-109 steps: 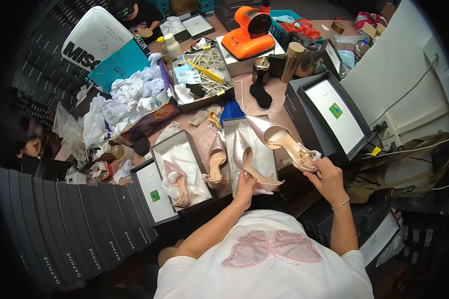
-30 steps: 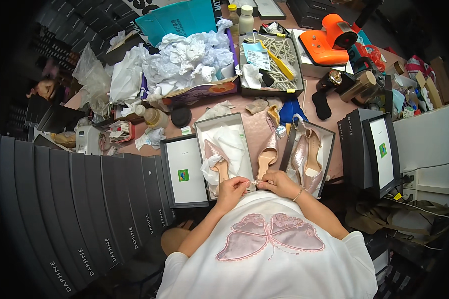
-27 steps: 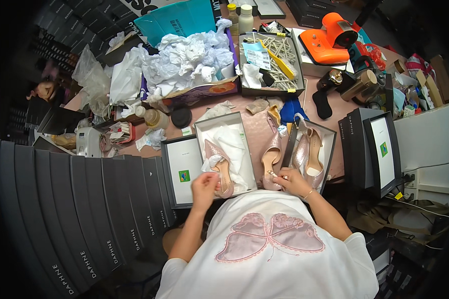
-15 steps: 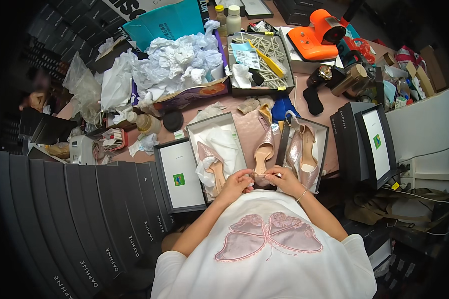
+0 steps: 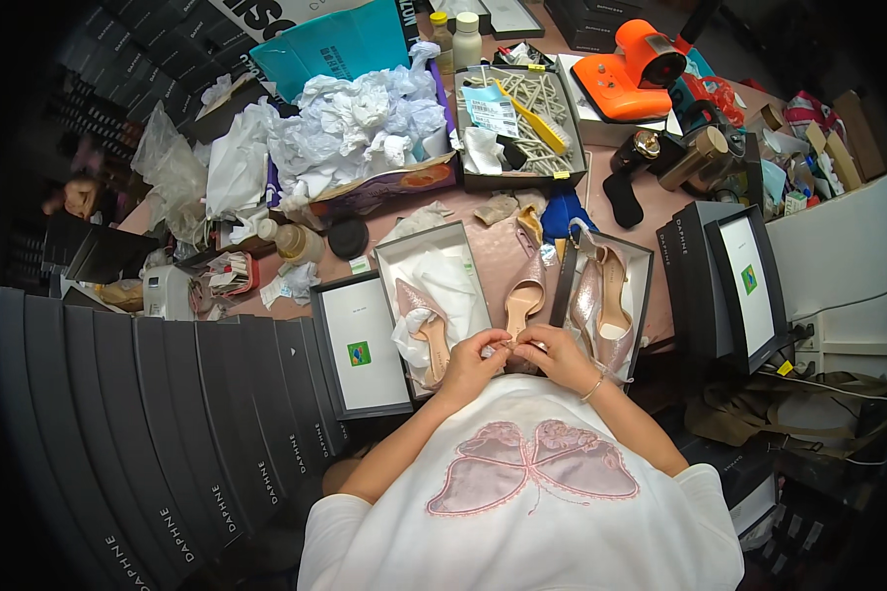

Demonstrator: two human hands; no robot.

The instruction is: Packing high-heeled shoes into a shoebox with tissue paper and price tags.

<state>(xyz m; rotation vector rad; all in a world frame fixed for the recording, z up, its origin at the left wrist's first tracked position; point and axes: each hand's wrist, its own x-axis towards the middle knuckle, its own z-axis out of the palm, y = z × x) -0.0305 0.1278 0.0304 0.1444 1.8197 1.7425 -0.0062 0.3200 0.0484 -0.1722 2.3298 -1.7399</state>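
Observation:
A pink glittery pointed shoe (image 5: 527,289) with a beige insole lies between two shoe boxes, its heel end toward me. At that end my left hand (image 5: 476,361) and my right hand (image 5: 560,359) meet, fingers pinched on the thin ankle strap; the fingertips partly hide it. To the left, a matching shoe (image 5: 426,333) sits in an open box (image 5: 382,258) with white tissue paper (image 5: 447,279). The open box (image 5: 645,286) to the right holds a pair of pink shoes (image 5: 613,295).
Stacked dark shoe boxes (image 5: 168,394) stand at my left. Farther back are a carton of crumpled paper (image 5: 365,128), a tray of whitish sticks (image 5: 522,89) with a yellow brush (image 5: 537,120), and an orange device (image 5: 626,84). Dark boxes (image 5: 705,281) are at the right.
My hands have drawn closer together at the shoe's heel end, and the fingertips now nearly touch. The whole view has shifted slightly.

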